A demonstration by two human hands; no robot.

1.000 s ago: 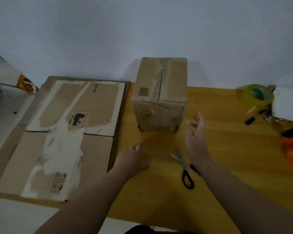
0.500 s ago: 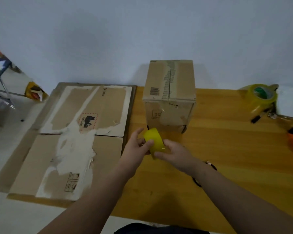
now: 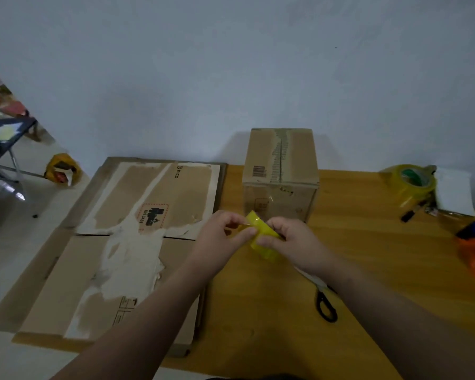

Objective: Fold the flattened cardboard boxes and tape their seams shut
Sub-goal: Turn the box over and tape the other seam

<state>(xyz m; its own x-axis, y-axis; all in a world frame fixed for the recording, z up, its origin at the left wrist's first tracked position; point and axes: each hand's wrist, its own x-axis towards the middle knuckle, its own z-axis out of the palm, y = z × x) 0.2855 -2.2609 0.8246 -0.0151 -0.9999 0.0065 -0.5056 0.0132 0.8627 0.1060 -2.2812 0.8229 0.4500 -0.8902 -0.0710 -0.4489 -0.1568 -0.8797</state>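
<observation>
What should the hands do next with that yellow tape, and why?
Probably peel the tape's end loose and pull out a strip. The left hand and right hand both hold the yellow tape roll, fingertips pinching at its edge, just in front of the folded box. The scissors lie close by the right arm, ready for cutting.

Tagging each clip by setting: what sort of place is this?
Likely a makeshift packing spot: flattened cardboard boxes beside an assembled box on a wooden table, plus scissors and a yellow tape roll.
</observation>
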